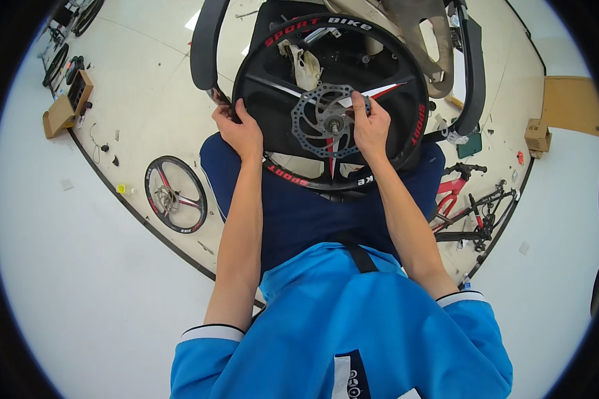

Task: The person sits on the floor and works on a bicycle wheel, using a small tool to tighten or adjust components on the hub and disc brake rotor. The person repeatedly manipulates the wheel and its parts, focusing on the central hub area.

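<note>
A black bicycle wheel (243,78) with three broad spokes lies across my lap and the black chair seat. At its hub sits a grey brake disc (299,126) with a perforated, wavy edge, and the axle end stands up in the middle. My left hand (241,133) grips the left side of the rim, thumb on top and fingers underneath. My right hand (371,125) is closed at the disc's right edge, pinching it between thumb and fingers. Those fingertips are partly hidden, so any small part in them cannot be made out.
Chair armrests (209,46) flank the wheel. A second wheel (176,194) lies on the floor at left, near an open cardboard box (58,118). At right are a red bicycle frame (451,189), black frame parts (489,216) and cardboard boxes (538,135). Small loose parts are scattered about.
</note>
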Available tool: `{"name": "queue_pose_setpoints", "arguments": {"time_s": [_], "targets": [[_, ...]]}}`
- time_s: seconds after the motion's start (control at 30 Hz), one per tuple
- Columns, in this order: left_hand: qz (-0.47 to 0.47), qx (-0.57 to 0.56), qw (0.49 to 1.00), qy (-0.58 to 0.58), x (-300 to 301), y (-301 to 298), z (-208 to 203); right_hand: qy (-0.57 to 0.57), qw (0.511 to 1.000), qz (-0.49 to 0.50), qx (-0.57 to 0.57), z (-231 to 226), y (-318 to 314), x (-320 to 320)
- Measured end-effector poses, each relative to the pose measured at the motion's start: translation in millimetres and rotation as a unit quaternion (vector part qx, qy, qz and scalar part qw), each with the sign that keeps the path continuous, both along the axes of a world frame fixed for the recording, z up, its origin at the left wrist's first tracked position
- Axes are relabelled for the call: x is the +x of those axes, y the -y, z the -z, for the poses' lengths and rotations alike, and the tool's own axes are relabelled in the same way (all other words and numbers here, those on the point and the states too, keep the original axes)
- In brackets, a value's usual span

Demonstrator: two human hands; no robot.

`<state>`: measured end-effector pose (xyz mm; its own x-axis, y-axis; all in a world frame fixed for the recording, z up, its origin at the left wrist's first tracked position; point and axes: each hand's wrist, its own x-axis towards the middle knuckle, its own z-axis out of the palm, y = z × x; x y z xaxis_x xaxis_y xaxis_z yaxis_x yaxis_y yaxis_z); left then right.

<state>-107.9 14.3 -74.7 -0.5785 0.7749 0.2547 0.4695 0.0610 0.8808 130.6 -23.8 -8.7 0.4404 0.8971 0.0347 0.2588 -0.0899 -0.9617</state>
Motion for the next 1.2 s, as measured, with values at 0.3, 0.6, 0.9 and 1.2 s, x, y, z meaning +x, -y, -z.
{"name": "queue_pose_setpoints", "arguments": {"time_s": [0.3, 0.6, 0.9, 1.2], "targets": [[-0.041, 0.027, 0.973, -0.226, -7.4, 3.4, -1.5, 0.063, 0.996, -0.051, -0.038, -12.7, -3.7, 8.8], [0.28, -0.091, 0.89, 0.347, 89.4, 8.7, -51.8, 0.048, 0.996, -0.075, -0.001, -17.8, -2.1, 5.1], [0.215, -0.041, 0.944, 0.246, 97.4, 15.3, -41.9, 0.059, 0.993, -0.105, -0.013, -18.6, -5.6, 8.7], [0.197, -0.031, 0.954, 0.225, 99.6, 23.9, -42.1, 0.087, 0.99, -0.11, -0.003, -16.7, -3.1, 9.2]]}}
